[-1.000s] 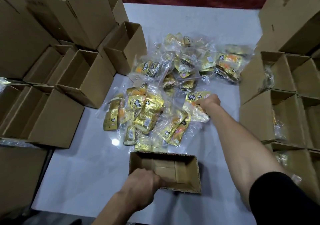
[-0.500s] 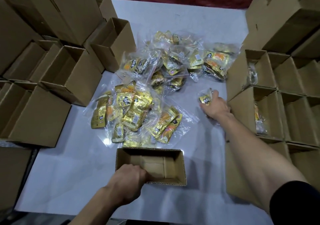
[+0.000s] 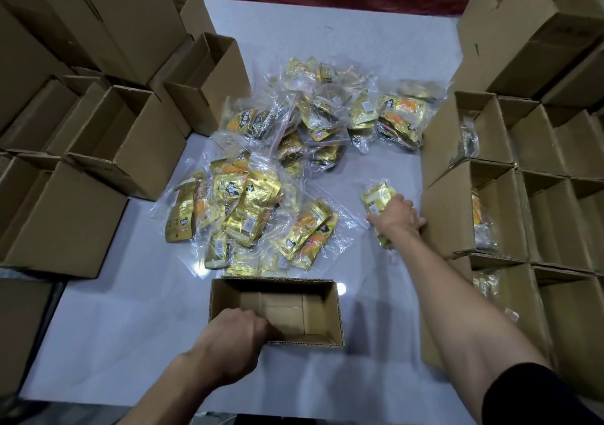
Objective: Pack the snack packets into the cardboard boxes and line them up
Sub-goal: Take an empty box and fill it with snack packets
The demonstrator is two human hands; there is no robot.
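Left hand [image 3: 230, 343] curled over near wall of open box [image 3: 323, 310], gripping it. Packet pile [image 3: 248, 202] sat in middle, just behind box. Right hand [image 3: 397, 219] clutched gold packet bag [image 3: 376, 196], just beside right-side boxes [image 3: 447, 215].

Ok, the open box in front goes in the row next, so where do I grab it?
By a wall's top rim, from above: the box stands mouth up and empty, its rim free to hook over, as the left hand does near-left.
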